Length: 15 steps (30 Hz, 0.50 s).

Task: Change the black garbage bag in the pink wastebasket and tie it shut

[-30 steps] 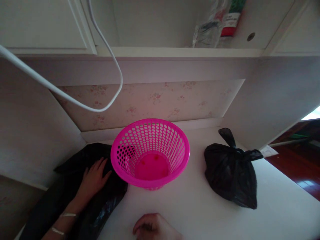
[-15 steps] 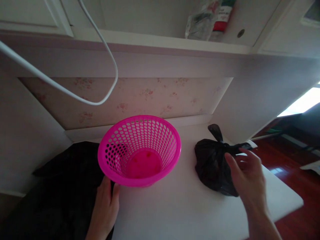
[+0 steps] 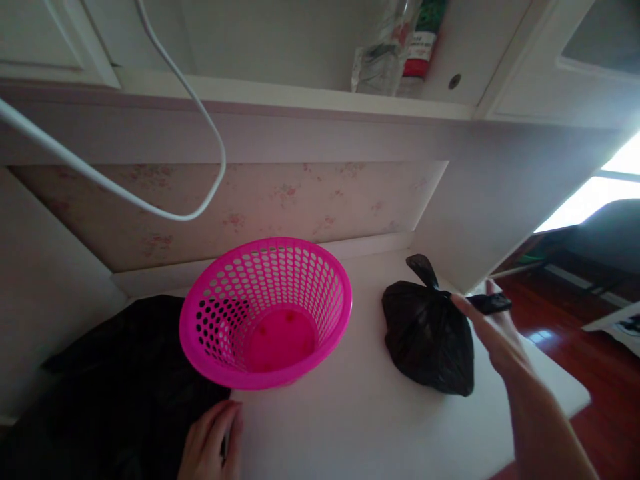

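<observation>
On the white tabletop [image 3: 340, 427] at the right sits a small, tied black plastic bag [image 3: 425, 340] with a full, rounded body. My right hand [image 3: 493, 327] is at its knot, thumb and fingers around one of the tied ends. A bright pink perforated basket [image 3: 283, 350] stands in the middle, with a few small reddish marks on its bottom. My left hand [image 3: 213, 437] is below the basket's front rim, fingers curled and close together. What lies under them is hidden. Beside that hand spreads a large black bag or cloth [image 3: 120, 373].
An open white cabinet shelf [image 3: 280, 100] runs overhead, holding a clear plastic package [image 3: 377, 70] and a red-and-green bottle [image 3: 420, 50]. A white cable [image 3: 173, 215] loops down in front. A white side panel [image 3: 480, 200] rises at right, with reddish flooring [image 3: 555, 320] beyond.
The camera view has shifted a little. My left hand has moved down, away from the basket rim. My right hand has turned at the black plastic bag's knot, its fingers now behind the tied end.
</observation>
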Each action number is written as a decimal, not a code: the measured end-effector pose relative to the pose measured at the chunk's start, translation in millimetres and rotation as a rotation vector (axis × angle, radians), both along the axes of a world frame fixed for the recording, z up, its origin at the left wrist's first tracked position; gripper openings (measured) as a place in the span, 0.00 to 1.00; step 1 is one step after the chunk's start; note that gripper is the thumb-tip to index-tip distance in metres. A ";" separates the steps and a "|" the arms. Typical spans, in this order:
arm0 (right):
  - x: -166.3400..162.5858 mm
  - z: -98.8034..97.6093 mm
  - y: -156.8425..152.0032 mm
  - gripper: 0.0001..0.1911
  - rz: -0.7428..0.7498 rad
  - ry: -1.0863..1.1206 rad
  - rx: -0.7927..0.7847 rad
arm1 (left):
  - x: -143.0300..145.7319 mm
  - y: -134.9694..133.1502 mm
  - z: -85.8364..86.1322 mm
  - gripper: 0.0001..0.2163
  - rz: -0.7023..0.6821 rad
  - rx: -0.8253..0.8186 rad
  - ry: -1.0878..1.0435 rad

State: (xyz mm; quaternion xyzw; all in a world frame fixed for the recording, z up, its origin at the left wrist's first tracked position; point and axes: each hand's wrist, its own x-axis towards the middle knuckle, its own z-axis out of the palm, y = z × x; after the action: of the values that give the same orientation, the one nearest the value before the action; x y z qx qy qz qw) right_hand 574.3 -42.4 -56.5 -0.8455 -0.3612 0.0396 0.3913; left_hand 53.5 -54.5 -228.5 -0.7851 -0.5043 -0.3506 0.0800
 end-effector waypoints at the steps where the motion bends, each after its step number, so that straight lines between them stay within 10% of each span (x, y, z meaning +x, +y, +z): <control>1: 5.7 -8.1 5.9 0.55 0.069 0.005 -0.081 | 6.5 -5.7 5.3 0.11 -0.065 -0.006 -0.047; 7: 31.6 -39.2 42.5 0.33 0.351 -0.092 -0.375 | 45.4 -23.6 30.4 0.08 -0.210 -0.306 -0.318; 15: 46.1 -31.8 47.6 0.22 0.457 -0.218 -0.328 | 47.0 -24.9 22.1 0.08 -0.385 -0.405 -0.430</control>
State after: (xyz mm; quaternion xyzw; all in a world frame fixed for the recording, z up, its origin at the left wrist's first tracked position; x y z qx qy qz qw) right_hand 620.4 5.3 -88.3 -0.7936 -0.5706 0.0934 0.1894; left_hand 100.5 -79.4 -206.4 -0.7739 -0.4116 -0.4095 -0.2530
